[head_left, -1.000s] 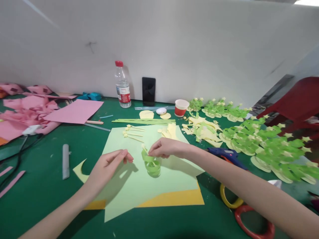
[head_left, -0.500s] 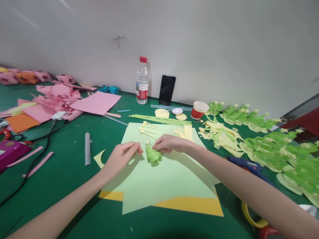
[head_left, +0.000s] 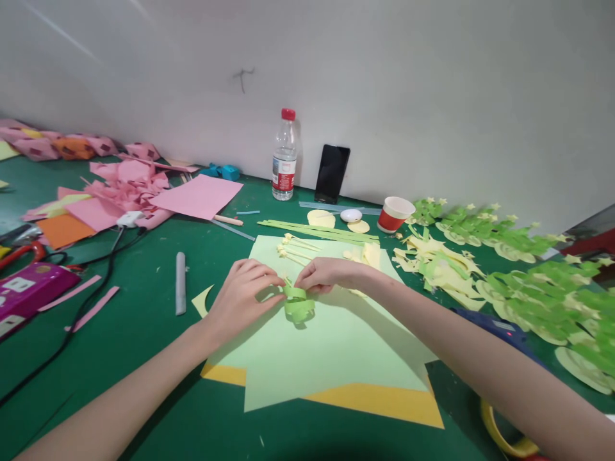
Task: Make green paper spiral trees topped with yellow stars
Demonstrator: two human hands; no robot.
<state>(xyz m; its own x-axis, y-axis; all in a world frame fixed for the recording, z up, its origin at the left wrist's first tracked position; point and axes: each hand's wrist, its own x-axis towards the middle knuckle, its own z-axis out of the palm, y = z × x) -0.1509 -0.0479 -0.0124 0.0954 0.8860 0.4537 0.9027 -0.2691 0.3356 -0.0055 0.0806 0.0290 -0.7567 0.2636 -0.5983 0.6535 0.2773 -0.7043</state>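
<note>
A coiled strip of green paper (head_left: 298, 310) stands over the pale green sheet (head_left: 331, 346) in front of me. My right hand (head_left: 323, 274) pinches the coil's upper right side, its fingertips partly hidden. From the left, my left hand (head_left: 247, 291) has its thumb and fingers on the coil's upper left edge. A pale tip pokes out at the top of the coil, between the hands. Just beyond lie several thin sticks with pale yellow stars (head_left: 294, 246). Folded pale yellow paper pieces (head_left: 371, 254) rest right of them.
Behind stand a water bottle (head_left: 284, 160), a phone (head_left: 332, 173) and a paper cup (head_left: 395, 214). Finished green paper trees (head_left: 538, 282) and a blue glue gun (head_left: 500, 328) are on the right. A glue stick (head_left: 180, 283), pink scraps (head_left: 127, 186) and a purple power strip (head_left: 36, 294) lie left.
My left hand has moved right to the green coil and its fingers now touch it. The coil's turns have spread apart. My right hand keeps its pinch. The view has shifted slightly left.
</note>
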